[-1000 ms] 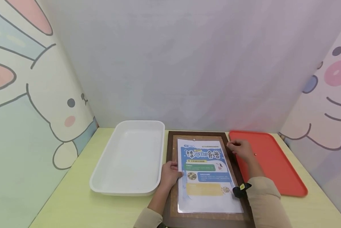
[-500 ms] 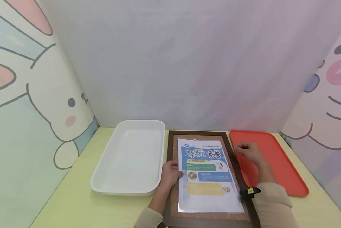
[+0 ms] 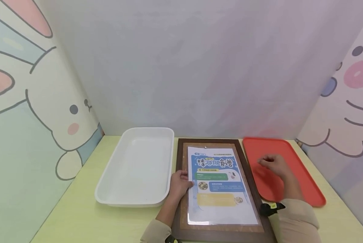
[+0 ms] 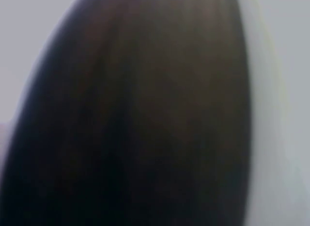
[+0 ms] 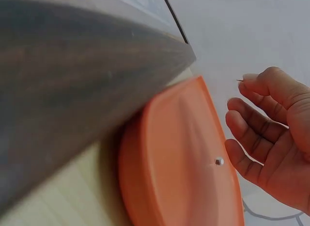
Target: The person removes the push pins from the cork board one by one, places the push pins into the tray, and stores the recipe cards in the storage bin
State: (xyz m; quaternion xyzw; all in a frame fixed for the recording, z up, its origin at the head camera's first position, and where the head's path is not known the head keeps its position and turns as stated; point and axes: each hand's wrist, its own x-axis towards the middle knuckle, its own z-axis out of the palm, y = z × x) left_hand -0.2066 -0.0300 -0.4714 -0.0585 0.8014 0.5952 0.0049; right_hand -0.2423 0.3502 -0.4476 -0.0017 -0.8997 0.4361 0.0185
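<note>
While a pale grey backdrop [image 3: 181,74] rises behind, with a cartoon rabbit [image 3: 51,101] on the left side panel and a pig [image 3: 354,81] on the right one, a yellow-green desk [image 3: 69,212] spreads across the lower part of the head view. On it lies a brown-framed board [image 3: 224,235] with a mottled brown face. A deep white tray [image 3: 139,168] sits just to its left, and a shallow red tray [image 3: 264,146] just to its right. Flat on the board is a glossy sheet [image 3: 219,187], printed in blue, green and yellow below Chinese lettering. Rolled beige sleeves [image 3: 300,221] reach in from the bottom. The left hand [image 3: 180,182] has a loose grip, its thumb on the sheet's left edge and its fingers over the board; the left wrist view is too blurred to add detail. The right hand [image 3: 274,164] is above the red tray, its grip a thumb-and-finger pinch on a pin [image 5: 240,80], of which only the thin point shows. A silvery pushpin [image 5: 219,161] lies in the red tray. Another small fastener [image 3: 205,147] sits at the sheet's top edge.
</note>
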